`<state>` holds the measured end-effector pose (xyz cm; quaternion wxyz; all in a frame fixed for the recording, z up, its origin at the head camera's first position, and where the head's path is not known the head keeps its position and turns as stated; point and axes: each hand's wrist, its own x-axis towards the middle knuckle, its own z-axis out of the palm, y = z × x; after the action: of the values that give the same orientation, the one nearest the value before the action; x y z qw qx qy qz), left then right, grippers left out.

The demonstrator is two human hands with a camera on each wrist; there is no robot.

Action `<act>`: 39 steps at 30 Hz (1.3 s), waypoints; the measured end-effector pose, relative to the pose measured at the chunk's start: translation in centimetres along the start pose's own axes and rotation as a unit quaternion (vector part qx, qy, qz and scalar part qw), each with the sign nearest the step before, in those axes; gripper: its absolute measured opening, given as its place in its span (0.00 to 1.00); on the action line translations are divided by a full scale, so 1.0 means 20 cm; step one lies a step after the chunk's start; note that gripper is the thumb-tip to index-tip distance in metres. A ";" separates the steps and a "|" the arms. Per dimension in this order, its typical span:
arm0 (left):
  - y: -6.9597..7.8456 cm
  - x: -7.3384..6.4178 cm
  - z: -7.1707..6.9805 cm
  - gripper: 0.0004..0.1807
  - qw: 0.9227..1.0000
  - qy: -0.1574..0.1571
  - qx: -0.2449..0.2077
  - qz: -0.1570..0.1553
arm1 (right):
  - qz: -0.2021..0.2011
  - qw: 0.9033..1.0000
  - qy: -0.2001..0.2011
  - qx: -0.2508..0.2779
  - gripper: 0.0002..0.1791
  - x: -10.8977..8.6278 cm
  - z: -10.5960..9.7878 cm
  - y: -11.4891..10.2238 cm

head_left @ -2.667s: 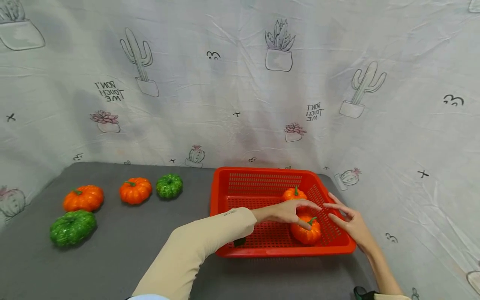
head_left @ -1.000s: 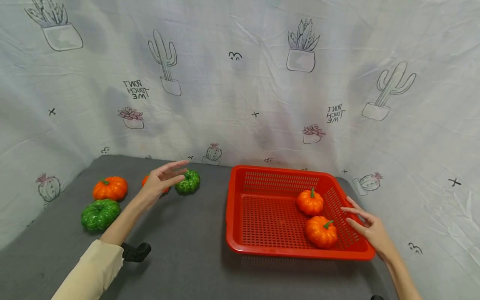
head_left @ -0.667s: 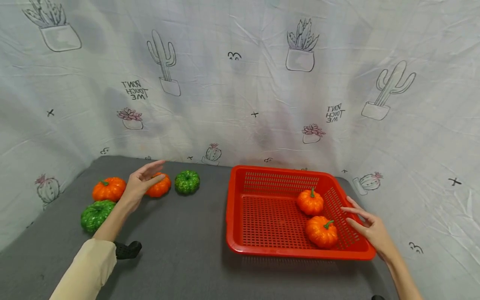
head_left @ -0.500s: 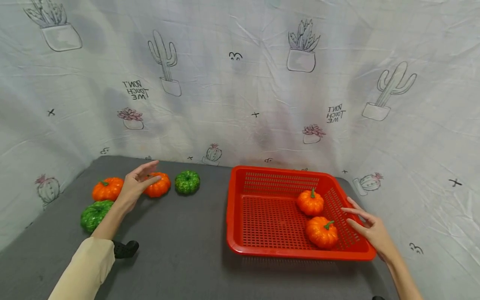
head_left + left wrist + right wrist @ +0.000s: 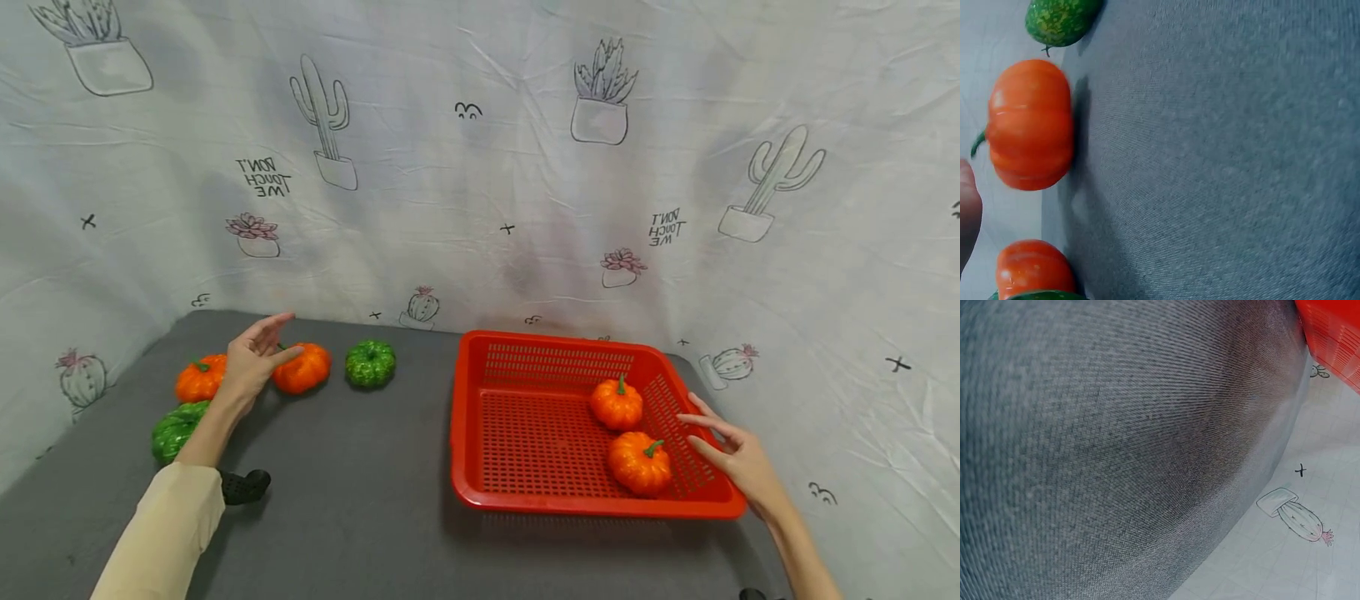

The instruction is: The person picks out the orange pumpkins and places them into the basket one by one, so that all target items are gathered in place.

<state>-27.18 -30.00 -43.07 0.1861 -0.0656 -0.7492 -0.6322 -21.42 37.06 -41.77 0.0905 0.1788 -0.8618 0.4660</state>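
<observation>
The red basket [image 5: 570,503] stands on the worktop [image 5: 360,517], with two orange pumpkins [image 5: 640,464] inside toward its right end. At that end is the right hand [image 5: 738,460], fingers extended, gripping nothing. Well left of the basket, the left hand [image 5: 249,360], fingers parted and holding nothing, is just beside an orange pumpkin [image 5: 306,371]; contact is unclear. A green pumpkin [image 5: 370,364] sits between that pumpkin and the basket.
</observation>
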 end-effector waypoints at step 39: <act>-0.10 0.02 -0.09 0.40 0.969 -0.208 0.070 -0.112 | -0.008 1.000 0.002 0.012 0.18 0.00 0.01 0.02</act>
<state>-27.93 -32.20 -44.56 -0.0412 -0.0980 -0.8167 -0.5672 -21.65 37.15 -42.15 0.0940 0.1860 -0.8546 0.4756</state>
